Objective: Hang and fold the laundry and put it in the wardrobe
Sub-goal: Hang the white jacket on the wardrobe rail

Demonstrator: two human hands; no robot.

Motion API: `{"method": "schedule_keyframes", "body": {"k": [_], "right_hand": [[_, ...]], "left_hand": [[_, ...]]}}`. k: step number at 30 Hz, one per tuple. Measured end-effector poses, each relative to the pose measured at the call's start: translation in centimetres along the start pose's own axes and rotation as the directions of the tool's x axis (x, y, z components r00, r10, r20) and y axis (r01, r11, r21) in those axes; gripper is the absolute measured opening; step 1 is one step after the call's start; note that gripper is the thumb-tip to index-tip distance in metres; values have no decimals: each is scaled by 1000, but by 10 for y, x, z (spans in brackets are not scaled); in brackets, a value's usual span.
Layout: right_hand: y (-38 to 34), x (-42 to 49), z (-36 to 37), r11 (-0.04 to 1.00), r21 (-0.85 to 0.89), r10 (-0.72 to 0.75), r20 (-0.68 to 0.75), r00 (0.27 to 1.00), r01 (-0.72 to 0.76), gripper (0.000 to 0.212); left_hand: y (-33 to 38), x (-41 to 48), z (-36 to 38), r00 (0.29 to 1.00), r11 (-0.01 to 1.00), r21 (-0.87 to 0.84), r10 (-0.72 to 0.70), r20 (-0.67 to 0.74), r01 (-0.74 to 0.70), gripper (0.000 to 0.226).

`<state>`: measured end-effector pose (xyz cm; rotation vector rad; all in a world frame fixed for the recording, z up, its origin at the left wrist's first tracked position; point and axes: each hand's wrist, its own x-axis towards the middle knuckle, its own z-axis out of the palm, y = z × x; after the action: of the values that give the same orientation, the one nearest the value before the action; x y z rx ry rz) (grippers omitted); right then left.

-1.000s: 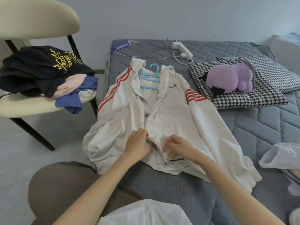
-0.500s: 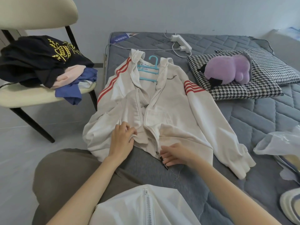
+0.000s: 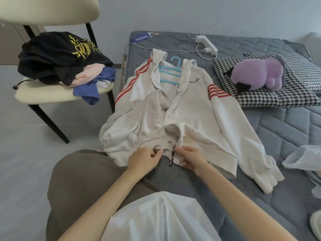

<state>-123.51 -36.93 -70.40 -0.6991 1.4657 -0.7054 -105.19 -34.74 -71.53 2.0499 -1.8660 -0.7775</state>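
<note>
A white zip jacket (image 3: 196,108) with red sleeve stripes lies front-up on the grey mattress (image 3: 278,136), with a light blue hanger (image 3: 171,73) inside its collar. Its front is unzipped, the two halves lying close together. My left hand (image 3: 144,160) pinches the bottom hem of the left front panel. My right hand (image 3: 191,157) grips the bottom hem of the right panel beside the zipper end, where a black pull tag (image 3: 171,158) hangs between my hands.
A cream chair (image 3: 57,93) to the left carries a pile of dark, pink and blue clothes (image 3: 66,61). Houndstooth pillows (image 3: 260,94) with a purple plush toy (image 3: 258,73), a power strip (image 3: 206,44) and a plastic bag (image 3: 305,157) lie on the mattress.
Both hands slid down the jacket front from mid-chest to the bottom hem and now meet at the zipper end. The front panels were pulled closer together.
</note>
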Motion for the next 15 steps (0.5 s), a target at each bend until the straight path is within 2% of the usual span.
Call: {"method": "schedule_keyframes", "body": {"k": [2,3,6,8,9,10,11,15], "right_hand": [[-1,-2,-5,1000,12,-23,62,998,22,14],[-2,-2,-7,999,13,-30,79,996,29,18],[-3,-1,-14,999,-9,-36,101,994,37,22],[-4,-1,-19,999,-15,-46,129,991,48,15],[-3,-1,-20,999,-8,-52,138,989,54,12],[-2,0,-22,998,0,-56,143,988,56,10],[0,0,-22,998,10,-56,150,987,55,9],[5,1,-20,996,91,-33,205,978,14,11]], "left_hand": [[8,-1,1,975,951,-277,-81,205,137,45],[12,1,2,956,880,-415,-128,265,233,41],[20,7,0,867,530,-686,-293,403,498,33],[21,10,-1,790,239,-760,-303,533,604,25],[21,11,-1,762,118,-768,-286,581,630,23],[21,11,-1,744,38,-766,-274,609,641,23],[21,13,1,736,4,-764,-269,621,646,23],[28,20,5,735,-16,-767,-272,620,641,22]]}}
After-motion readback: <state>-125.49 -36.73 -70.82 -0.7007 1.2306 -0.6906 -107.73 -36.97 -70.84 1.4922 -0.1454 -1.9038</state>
